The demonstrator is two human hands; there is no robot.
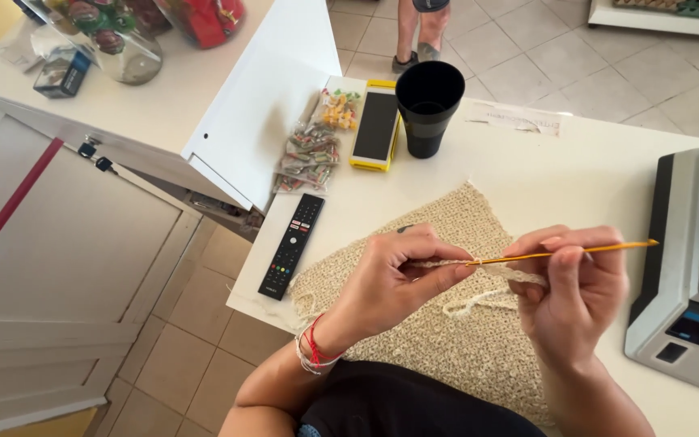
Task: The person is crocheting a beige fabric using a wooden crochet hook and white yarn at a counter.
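Note:
A beige crocheted piece (455, 324) lies on the white table (560, 178) in front of me. My left hand (394, 279) pinches its upper edge and a strand of beige yarn (479, 301) between thumb and fingers. My right hand (576, 287) grips a thin orange crochet hook (564, 252) that points left, its tip at the stitches by my left fingertips. A loop of yarn hangs between the two hands. Red and white bands sit on my left wrist.
A black remote (291, 245), a phone in a yellow case (376, 128), a black cup (429, 105) and wrapped sweets (309, 154) lie at the far side. A grey weighing scale (689, 283) stands right. Another person's legs (416, 32) are beyond the table.

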